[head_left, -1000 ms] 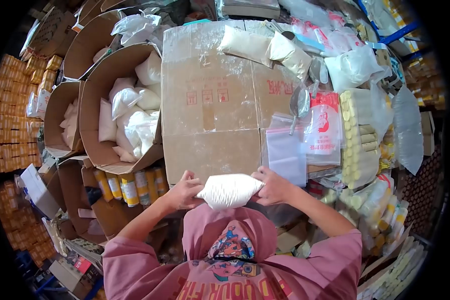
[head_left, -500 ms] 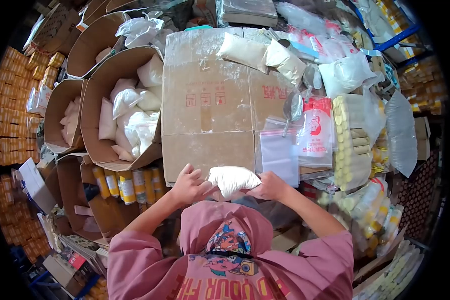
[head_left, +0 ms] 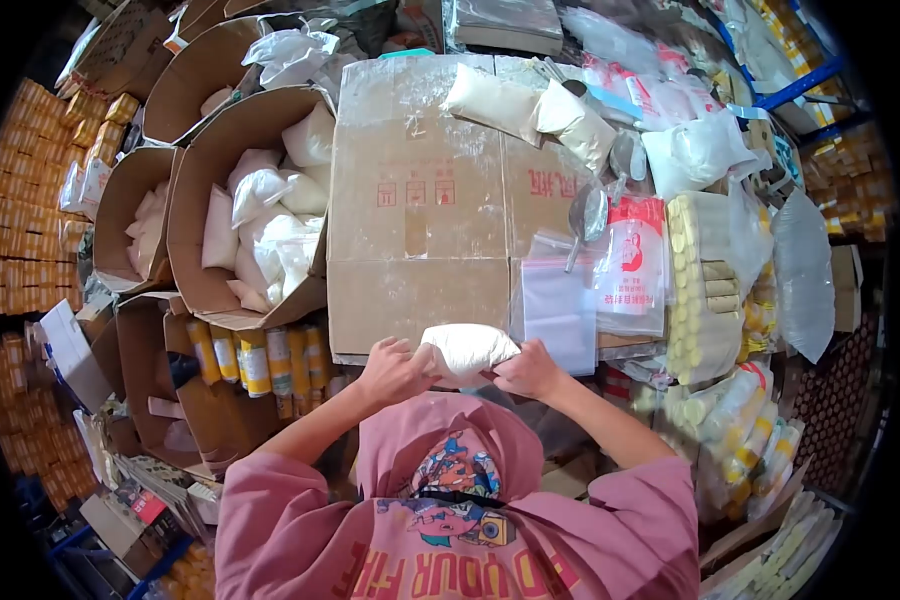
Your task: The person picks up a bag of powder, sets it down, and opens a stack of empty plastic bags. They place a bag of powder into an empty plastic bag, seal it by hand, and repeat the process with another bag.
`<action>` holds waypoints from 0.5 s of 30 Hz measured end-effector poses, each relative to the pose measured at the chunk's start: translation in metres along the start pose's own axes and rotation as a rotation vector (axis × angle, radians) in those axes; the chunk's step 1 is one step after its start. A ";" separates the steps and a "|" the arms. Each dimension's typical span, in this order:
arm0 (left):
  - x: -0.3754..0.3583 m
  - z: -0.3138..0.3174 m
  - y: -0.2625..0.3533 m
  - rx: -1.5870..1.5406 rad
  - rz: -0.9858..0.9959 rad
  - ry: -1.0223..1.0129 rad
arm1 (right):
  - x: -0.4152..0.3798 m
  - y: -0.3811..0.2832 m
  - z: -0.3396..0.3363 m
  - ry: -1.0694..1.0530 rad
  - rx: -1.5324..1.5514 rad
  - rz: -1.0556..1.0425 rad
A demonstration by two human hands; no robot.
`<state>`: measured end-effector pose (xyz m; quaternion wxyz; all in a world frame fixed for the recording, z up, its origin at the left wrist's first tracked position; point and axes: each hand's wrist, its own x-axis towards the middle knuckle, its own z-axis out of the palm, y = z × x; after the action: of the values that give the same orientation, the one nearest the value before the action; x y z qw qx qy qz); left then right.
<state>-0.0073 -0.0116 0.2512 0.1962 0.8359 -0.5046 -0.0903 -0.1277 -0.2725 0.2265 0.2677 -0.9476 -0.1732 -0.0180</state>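
Note:
A plump clear bag of white powder (head_left: 470,352) is held at the front edge of the cardboard-covered table (head_left: 420,300). My left hand (head_left: 398,370) grips its left end with bent fingers. At the opposite end, my right hand (head_left: 530,370) pinches the bag's corner. Just beyond my right hand lie flat empty zip bags (head_left: 560,315). A metal scoop (head_left: 588,215) rests above them, beside a red-and-white printed pack of bags (head_left: 630,265).
A large carton (head_left: 195,210) holding several filled white bags stands left of the table. Two filled bags (head_left: 490,103) lie at the table's back. Yellow-capped tubes (head_left: 690,290) are stacked at the right. Below the carton are yellow-and-white rolls (head_left: 255,365).
The bag looks fuller and smoother across its top. My left hand has shifted slightly right and down, its fingers now closed more tightly round the bag's end.

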 end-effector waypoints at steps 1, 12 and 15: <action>0.000 0.004 0.000 0.009 -0.003 0.023 | 0.000 0.003 0.005 0.009 -0.010 -0.029; 0.003 -0.005 -0.042 -0.036 0.438 -0.174 | 0.020 0.033 -0.020 -0.353 -0.089 -0.307; 0.002 -0.008 -0.037 -0.033 0.480 -0.160 | 0.015 0.034 -0.029 -0.378 -0.054 -0.313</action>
<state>0.0264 0.0040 0.2427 0.1853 0.6792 -0.7008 -0.1152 -0.1008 -0.3094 0.2363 0.1991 -0.9025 -0.3646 0.1139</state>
